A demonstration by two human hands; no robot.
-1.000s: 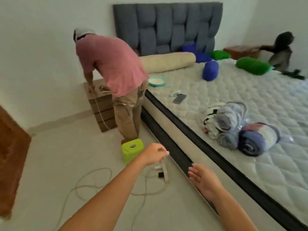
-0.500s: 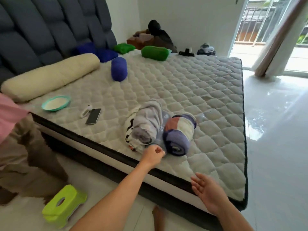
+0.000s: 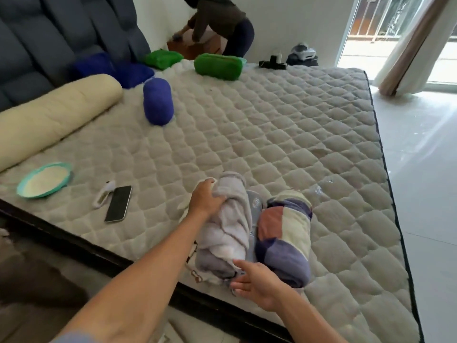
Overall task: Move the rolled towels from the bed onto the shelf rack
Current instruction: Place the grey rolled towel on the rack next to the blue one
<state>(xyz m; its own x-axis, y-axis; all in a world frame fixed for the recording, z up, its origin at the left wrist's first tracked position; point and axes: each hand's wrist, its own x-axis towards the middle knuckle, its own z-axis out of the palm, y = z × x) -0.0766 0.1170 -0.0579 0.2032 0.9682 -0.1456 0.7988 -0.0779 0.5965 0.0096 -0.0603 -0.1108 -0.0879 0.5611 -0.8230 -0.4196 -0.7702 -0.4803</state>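
Observation:
A grey rolled towel (image 3: 228,226) lies near the front edge of the quilted mattress (image 3: 284,134). My left hand (image 3: 206,199) grips its far left side, fingers curled over the fabric. My right hand (image 3: 254,280) touches its near end with straight fingers. A purple, pink and cream rolled towel (image 3: 284,240) lies against its right side. A white patterned towel (image 3: 195,274) peeks out underneath. Farther back lie a blue rolled towel (image 3: 157,101) and two green rolls (image 3: 217,66) (image 3: 160,59). No shelf rack is in view.
On the left of the bed lie a phone (image 3: 118,203), a white clip (image 3: 103,194), a teal bowl (image 3: 44,179) and a cream bolster (image 3: 54,115). A person (image 3: 222,23) bends over at the far corner. Tiled floor (image 3: 420,169) runs along the right.
My view swung from the floor and another person onto the bed. Both hands moved forward: the left now grips the grey towel, and the right reached its near end.

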